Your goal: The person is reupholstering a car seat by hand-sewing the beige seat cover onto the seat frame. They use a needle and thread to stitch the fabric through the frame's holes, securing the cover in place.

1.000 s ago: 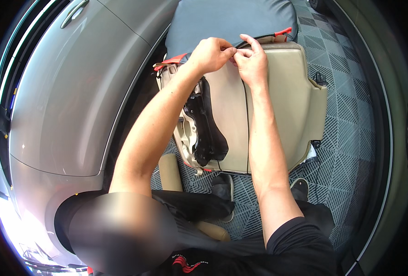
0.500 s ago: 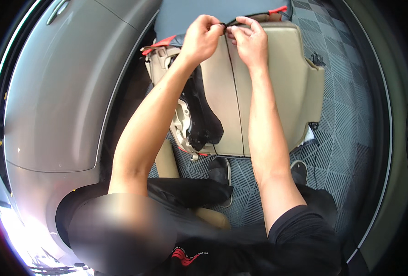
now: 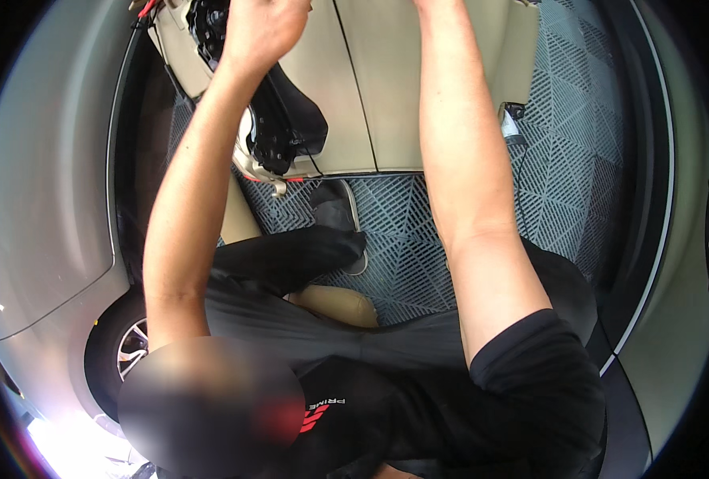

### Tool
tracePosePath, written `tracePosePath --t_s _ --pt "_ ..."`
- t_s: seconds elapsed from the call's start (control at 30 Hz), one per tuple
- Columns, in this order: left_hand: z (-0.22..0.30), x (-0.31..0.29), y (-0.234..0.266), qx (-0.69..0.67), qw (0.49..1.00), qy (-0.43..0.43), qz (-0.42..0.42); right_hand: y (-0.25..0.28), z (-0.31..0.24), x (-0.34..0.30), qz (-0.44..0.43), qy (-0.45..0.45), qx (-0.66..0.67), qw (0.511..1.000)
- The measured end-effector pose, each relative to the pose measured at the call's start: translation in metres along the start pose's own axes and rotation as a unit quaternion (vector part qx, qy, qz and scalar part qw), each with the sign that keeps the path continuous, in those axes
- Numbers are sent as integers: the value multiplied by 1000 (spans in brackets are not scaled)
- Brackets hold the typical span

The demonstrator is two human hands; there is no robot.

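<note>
A beige car seat (image 3: 386,96) with a dark seam down its panel lies in front of me, running out of the top of the picture. My left hand (image 3: 268,32) is over its left part, bent at the wrist; the fingers are cut off by the top edge, so what they hold is hidden. My right forearm (image 3: 462,136) stretches over the seat's right part, and that hand lies beyond the top edge. Beneath my left wrist, a black plastic trim piece (image 3: 295,116) and metal frame parts show along the seat's side.
On the left stands a grey car body (image 3: 43,199) with a wheel (image 3: 133,351). A dark sill and body panel (image 3: 650,239) curve along the right. The floor is grey grid tiles (image 3: 406,255). Beige padded pieces (image 3: 338,305) lie by my legs, and a black cable (image 3: 522,180) trails at right.
The view has shifted, so the seat sits higher and further left. Before, both hands pinched a thin black strip at the seat's far edge beside a blue-grey cover; these are now out of view.
</note>
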State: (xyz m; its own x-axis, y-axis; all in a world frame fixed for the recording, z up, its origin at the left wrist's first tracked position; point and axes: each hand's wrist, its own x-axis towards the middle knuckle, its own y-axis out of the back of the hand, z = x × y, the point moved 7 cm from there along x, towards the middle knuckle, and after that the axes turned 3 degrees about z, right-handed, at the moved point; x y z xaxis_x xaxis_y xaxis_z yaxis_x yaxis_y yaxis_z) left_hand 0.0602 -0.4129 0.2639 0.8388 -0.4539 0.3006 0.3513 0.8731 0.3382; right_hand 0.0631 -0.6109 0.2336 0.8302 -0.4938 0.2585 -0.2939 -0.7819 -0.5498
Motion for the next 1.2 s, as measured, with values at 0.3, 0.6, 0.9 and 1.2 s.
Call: tracePosePath --t_s 0.3,0.6,0.9,1.2 --pt "-18 -64 -27 -56 996 52 39 -6 -10 -9 48 44 -99 993" --pt "-40 -76 -39 -132 989 54 45 -1 7 2 47 79 -92 992" --pt "-5 -78 -37 -158 986 30 44 -32 5 -34 9 -66 -288 955" --pt "7 -68 -22 -77 995 -19 53 -32 12 -44 -15 -114 -306 945"
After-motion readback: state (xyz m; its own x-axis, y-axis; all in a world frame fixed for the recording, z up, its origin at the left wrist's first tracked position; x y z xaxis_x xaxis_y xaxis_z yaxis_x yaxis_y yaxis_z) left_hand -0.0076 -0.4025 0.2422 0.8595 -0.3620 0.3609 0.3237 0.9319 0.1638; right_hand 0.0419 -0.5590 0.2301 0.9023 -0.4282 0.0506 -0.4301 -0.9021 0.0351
